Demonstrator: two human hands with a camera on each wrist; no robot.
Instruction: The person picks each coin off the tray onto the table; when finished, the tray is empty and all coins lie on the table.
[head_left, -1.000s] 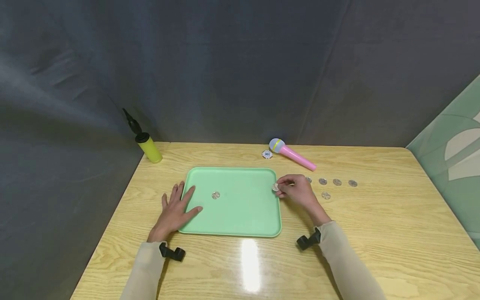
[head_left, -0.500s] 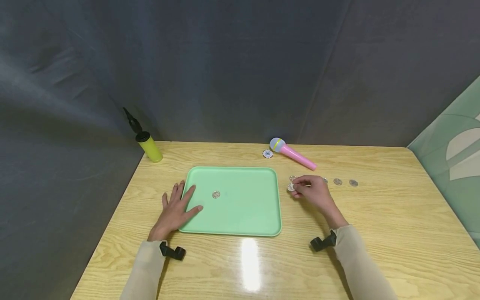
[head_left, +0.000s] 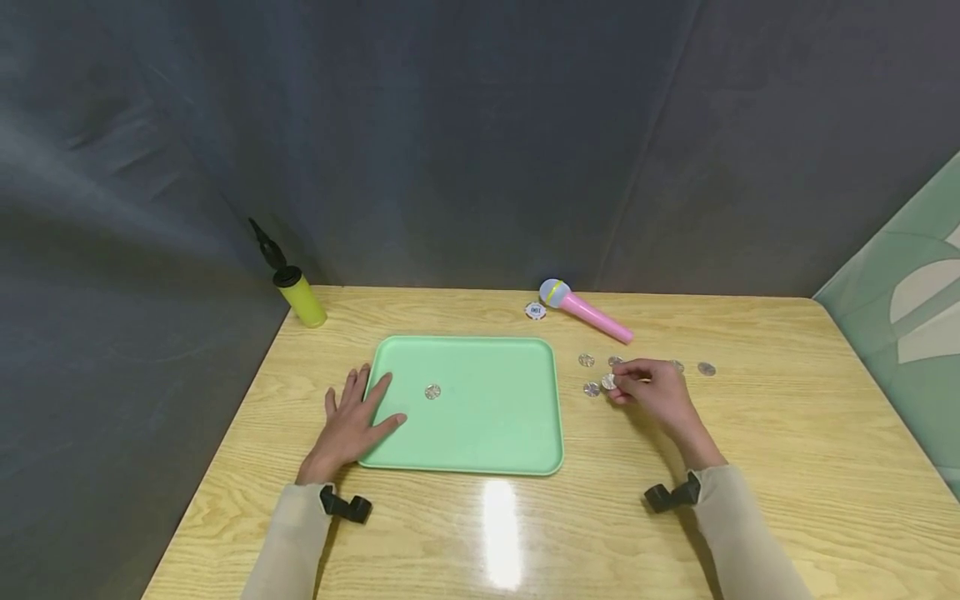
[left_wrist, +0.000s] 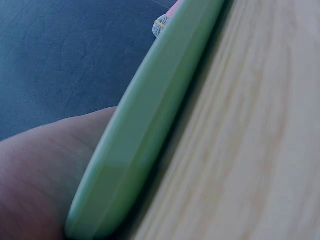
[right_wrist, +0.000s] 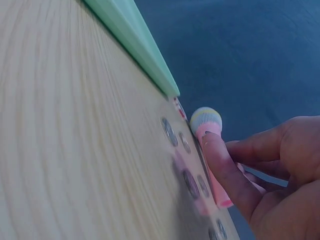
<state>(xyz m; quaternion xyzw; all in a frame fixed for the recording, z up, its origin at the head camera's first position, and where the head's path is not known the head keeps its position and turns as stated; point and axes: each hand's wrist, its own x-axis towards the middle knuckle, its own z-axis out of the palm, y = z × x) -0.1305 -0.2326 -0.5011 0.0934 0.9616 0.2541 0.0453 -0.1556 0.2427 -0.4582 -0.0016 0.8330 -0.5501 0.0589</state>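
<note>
My right hand pinches a silver coin between thumb and fingers, right of the tray. Only a sliver of that coin shows at the fingertips in the right wrist view. Around it, several silver coins lie in two rows on the table, among them a near coin and a back-row coin; the hand hides others. My left hand rests with spread fingers over the left rim of the mint-green tray. One coin lies inside the tray.
A pink toy microphone lies behind the coins, with a poker chip marked 100 beside its head. At the back left stands a yellow-green hand pump with a black top. A dark curtain closes off the table's back.
My right hand has moved right from the tray's right rim to over the coins, still pinching its coin. Coins it covered before now show at its left. My left hand stays put.
</note>
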